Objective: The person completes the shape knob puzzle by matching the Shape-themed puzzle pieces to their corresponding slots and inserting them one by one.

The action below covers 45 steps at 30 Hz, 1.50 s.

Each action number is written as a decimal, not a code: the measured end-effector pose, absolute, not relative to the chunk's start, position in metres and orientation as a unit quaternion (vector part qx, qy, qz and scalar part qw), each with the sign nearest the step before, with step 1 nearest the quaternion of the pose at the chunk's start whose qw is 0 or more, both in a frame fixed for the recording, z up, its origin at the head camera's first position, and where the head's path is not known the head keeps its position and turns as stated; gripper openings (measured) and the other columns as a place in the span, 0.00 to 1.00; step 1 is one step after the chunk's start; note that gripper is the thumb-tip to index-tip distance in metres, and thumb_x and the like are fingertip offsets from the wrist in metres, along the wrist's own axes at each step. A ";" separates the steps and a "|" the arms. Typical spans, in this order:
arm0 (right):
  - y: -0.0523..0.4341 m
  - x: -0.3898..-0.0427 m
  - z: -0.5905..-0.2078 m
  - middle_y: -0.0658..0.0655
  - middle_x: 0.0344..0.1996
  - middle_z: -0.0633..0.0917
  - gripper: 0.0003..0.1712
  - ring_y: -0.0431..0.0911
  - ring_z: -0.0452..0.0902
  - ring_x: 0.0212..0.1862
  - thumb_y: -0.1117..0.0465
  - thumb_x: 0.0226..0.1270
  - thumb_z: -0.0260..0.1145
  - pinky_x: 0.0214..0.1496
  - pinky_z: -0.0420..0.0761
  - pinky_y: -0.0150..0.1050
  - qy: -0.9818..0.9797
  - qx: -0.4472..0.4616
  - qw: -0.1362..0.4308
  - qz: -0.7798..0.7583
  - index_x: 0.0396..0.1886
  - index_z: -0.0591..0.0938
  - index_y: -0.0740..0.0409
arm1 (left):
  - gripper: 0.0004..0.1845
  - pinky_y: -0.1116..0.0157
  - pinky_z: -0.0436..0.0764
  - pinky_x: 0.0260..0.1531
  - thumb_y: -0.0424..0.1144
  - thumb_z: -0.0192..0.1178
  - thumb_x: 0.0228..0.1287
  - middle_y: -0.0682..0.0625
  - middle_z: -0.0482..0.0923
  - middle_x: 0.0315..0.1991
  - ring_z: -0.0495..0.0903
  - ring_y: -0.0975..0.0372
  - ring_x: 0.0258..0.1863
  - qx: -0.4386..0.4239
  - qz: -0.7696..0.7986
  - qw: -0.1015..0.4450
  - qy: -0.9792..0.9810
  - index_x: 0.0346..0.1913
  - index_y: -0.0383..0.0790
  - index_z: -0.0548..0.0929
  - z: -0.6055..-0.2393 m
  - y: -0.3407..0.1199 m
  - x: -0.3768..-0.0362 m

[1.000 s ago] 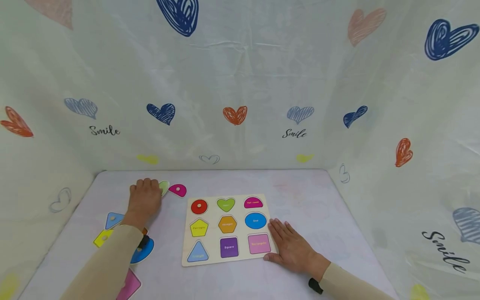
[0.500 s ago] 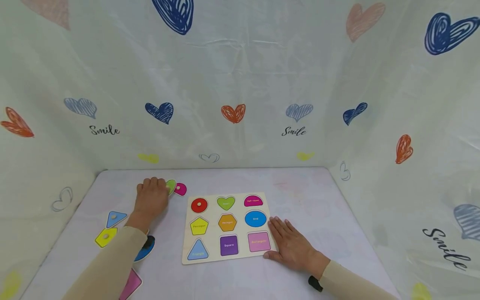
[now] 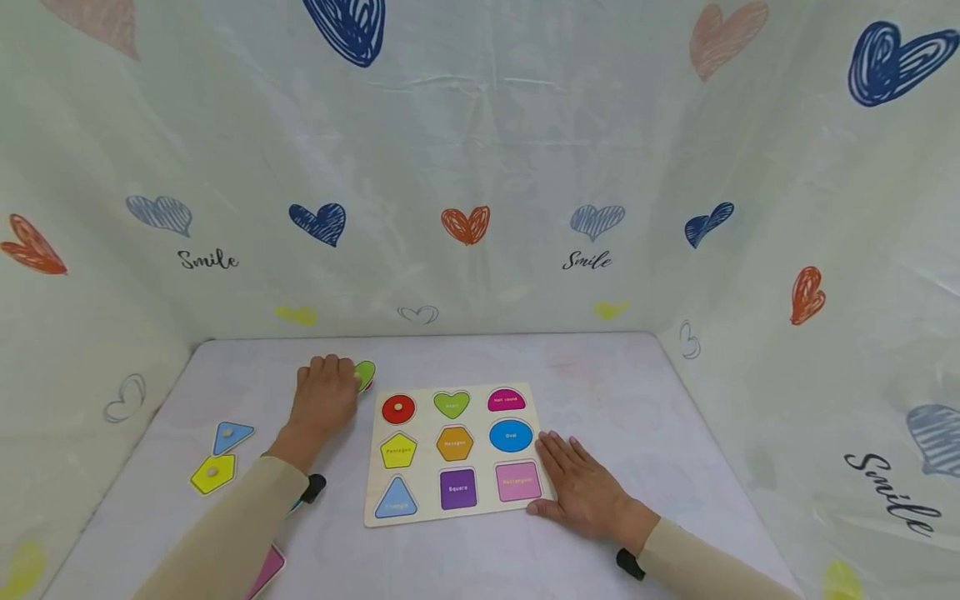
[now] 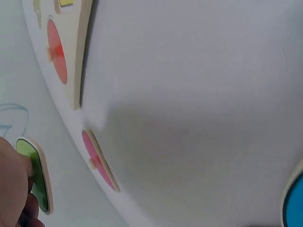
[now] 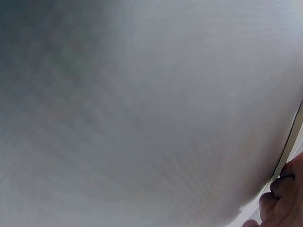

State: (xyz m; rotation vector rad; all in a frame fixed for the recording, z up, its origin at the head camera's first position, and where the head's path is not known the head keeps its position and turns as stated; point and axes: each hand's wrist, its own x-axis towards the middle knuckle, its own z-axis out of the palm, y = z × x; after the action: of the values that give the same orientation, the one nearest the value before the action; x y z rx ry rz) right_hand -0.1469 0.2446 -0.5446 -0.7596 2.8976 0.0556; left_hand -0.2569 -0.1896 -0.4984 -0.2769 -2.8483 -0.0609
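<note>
My left hand (image 3: 339,379) pinches a green flat piece (image 3: 366,372) just off the puzzle board's far left corner and holds it a little above the table. In the left wrist view the green piece (image 4: 37,176) sits against my fingers, with a magenta half-round piece (image 4: 99,161) lying on the table beside it. The wooden board (image 3: 375,500) shows coloured shape slots, and a red circle piece (image 3: 398,408) sits in one. My right hand (image 3: 573,471) lies flat on the table with straight fingers, touching the board's right edge (image 5: 292,139).
A blue triangle (image 3: 231,434) and a yellow pentagon (image 3: 212,473) lie loose at the left. A pink piece (image 3: 265,568) shows by my left sleeve, and a blue piece (image 4: 294,203) appears in the left wrist view. Heart-printed cloth walls (image 3: 465,225) close in the table on three sides.
My left hand has carried the green piece rightward toward the board's far left corner, passing over the magenta piece. The right hand has stayed flat by the board.
</note>
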 end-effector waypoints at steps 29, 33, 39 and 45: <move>0.244 -0.146 -0.542 0.59 0.84 0.60 0.61 0.55 0.51 0.85 0.19 0.72 0.44 0.85 0.54 0.54 0.964 -0.256 0.070 0.023 0.85 0.56 0.60 | 0.22 0.48 0.78 0.52 0.42 0.70 0.71 0.37 0.75 0.45 0.72 0.46 0.48 -0.144 0.025 0.128 -0.981 0.56 0.29 0.76 -0.503 -0.130 -0.256; 0.244 -0.146 -0.542 0.58 0.84 0.60 0.61 0.55 0.51 0.85 0.19 0.71 0.44 0.85 0.54 0.54 0.964 -0.255 0.070 0.025 0.85 0.56 0.60 | 0.23 0.50 0.78 0.51 0.43 0.71 0.70 0.38 0.75 0.45 0.72 0.47 0.49 -0.150 0.027 0.119 -0.981 0.56 0.31 0.76 -0.504 -0.122 -0.255; 0.244 -0.146 -0.542 0.59 0.84 0.60 0.61 0.55 0.52 0.85 0.19 0.72 0.45 0.85 0.54 0.54 0.964 -0.255 0.069 0.022 0.85 0.57 0.61 | 0.24 0.51 0.77 0.51 0.44 0.72 0.67 0.40 0.75 0.45 0.72 0.48 0.49 -0.159 0.027 0.112 -0.981 0.56 0.32 0.76 -0.506 -0.114 -0.256; 0.244 -0.146 -0.543 0.59 0.84 0.60 0.61 0.55 0.52 0.85 0.19 0.71 0.46 0.84 0.54 0.55 0.965 -0.254 0.067 0.020 0.84 0.57 0.61 | 0.22 0.52 0.77 0.52 0.41 0.70 0.68 0.41 0.74 0.44 0.72 0.49 0.49 -0.170 0.036 0.098 -0.980 0.56 0.32 0.76 -0.506 -0.104 -0.256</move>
State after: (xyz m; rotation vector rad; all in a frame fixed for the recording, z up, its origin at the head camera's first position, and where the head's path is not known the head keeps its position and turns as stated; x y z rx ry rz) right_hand -0.1458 0.2442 -0.5426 -0.7651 2.9080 0.0616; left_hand -0.2563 -0.1036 -0.5061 -0.5027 -2.9009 0.1078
